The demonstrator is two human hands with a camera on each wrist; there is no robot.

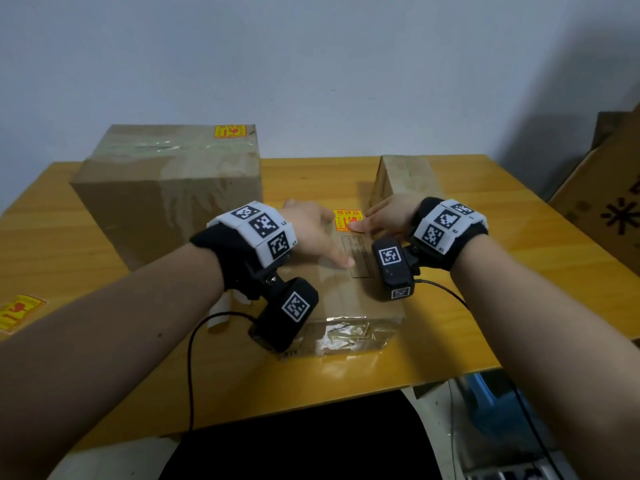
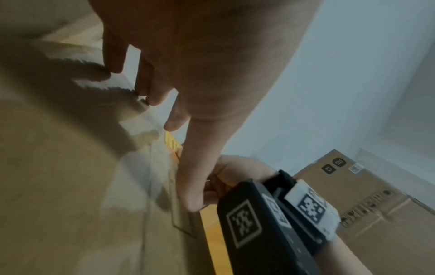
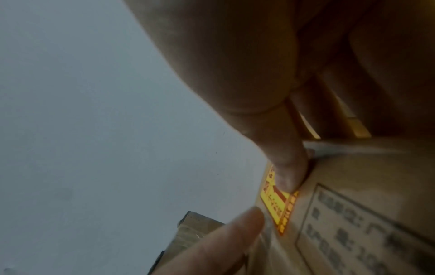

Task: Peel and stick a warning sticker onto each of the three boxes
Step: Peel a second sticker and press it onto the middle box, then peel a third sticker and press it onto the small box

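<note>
A low cardboard box [image 1: 349, 299] lies in front of me on the yellow table. A yellow and red warning sticker [image 1: 348, 219] [image 3: 280, 204] sits on its top near the far edge. My right hand [image 1: 384, 216] presses a straight finger [image 3: 290, 171] down on the sticker. My left hand [image 1: 311, 233] lies flat on the box top with fingers [image 2: 193, 186] spread, beside the sticker [image 2: 173, 145]. A tall box [image 1: 173, 181] at the left carries a sticker [image 1: 230, 131] on its top. A third box [image 1: 405, 176] stands behind my right hand.
A loose yellow sticker [image 1: 17, 311] lies on the table [image 1: 519, 237] at the far left. White backing paper [image 1: 221, 311] shows under my left wrist. More cardboard boxes [image 1: 609, 188] stand off the table to the right. Black cables trail from both wrist cameras.
</note>
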